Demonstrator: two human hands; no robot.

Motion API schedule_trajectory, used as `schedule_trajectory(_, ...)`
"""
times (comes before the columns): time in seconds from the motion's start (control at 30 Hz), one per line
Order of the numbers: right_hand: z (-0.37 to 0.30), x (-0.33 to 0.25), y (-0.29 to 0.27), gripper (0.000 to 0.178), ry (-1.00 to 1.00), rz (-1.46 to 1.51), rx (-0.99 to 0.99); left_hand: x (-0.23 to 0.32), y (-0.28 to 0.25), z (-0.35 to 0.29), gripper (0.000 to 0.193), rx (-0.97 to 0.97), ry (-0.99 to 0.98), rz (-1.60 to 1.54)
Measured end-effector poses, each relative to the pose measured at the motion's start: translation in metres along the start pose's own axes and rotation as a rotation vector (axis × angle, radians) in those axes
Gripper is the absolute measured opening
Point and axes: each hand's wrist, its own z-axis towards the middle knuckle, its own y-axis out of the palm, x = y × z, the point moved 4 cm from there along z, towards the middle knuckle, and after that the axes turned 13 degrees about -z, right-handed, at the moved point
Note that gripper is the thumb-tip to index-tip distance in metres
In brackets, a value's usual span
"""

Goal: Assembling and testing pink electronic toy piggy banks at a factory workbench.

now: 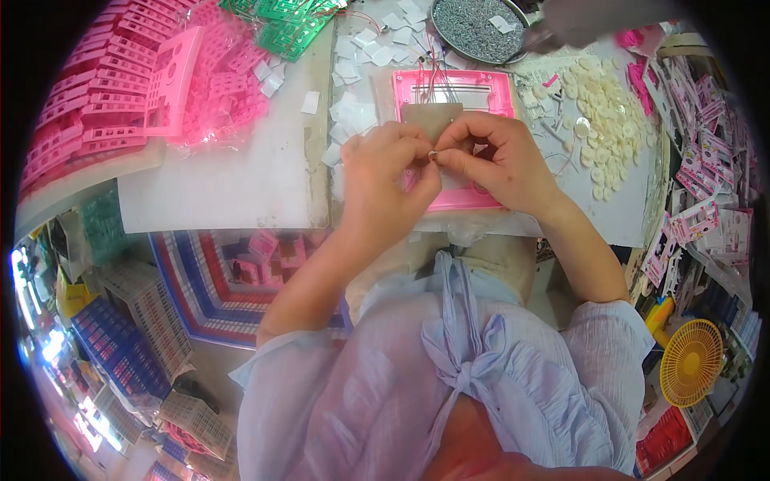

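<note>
My left hand and my right hand meet at the fingertips over a pink plastic housing. Both are closed, pinching at a tiny pale piece too small to make out. Beneath the fingers, the housing lies on the table, its middle partly covered by my hands. A brownish flat board sits across it, and thin red and dark wires run out over its far edge.
A round pan of small screws stands at the back. Cream-coloured round parts spread to the right, white square pads to the left. Pink housings and green circuit boards pile up farther left. Printed cards line the right side.
</note>
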Motion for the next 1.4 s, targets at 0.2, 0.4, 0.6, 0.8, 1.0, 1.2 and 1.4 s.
schedule_trajectory(0.2,-0.002,-0.004,-0.004,0.008,0.133,0.054,0.017,-0.009,-0.005,-0.003,0.014,0.077,0.064,0.075)
schedule_trajectory(0.4,-0.001,-0.004,-0.003,0.008,0.086,0.030,0.034,0.000,-0.003,-0.003,0.014,0.062,0.058,0.059)
schedule_trajectory(0.6,-0.005,-0.003,-0.004,0.008,0.095,0.055,0.026,-0.001,0.000,-0.004,0.013,0.055,0.012,-0.058)
schedule_trajectory(0.8,-0.005,-0.010,-0.003,0.012,-0.204,-0.266,0.249,-0.002,0.001,-0.005,0.012,0.047,-0.033,-0.164)
schedule_trajectory(1.0,-0.023,-0.020,0.003,0.021,-0.413,-0.531,0.354,-0.003,0.005,-0.008,0.013,0.091,-0.065,-0.253)
schedule_trajectory(1.2,-0.029,-0.012,0.007,0.022,-0.493,-0.571,0.427,-0.001,0.001,-0.004,0.013,-0.010,-0.129,-0.141)
schedule_trajectory(1.4,-0.033,-0.018,0.018,0.023,-0.659,-0.709,0.362,-0.020,-0.011,0.004,0.018,-0.224,-0.768,-0.691)
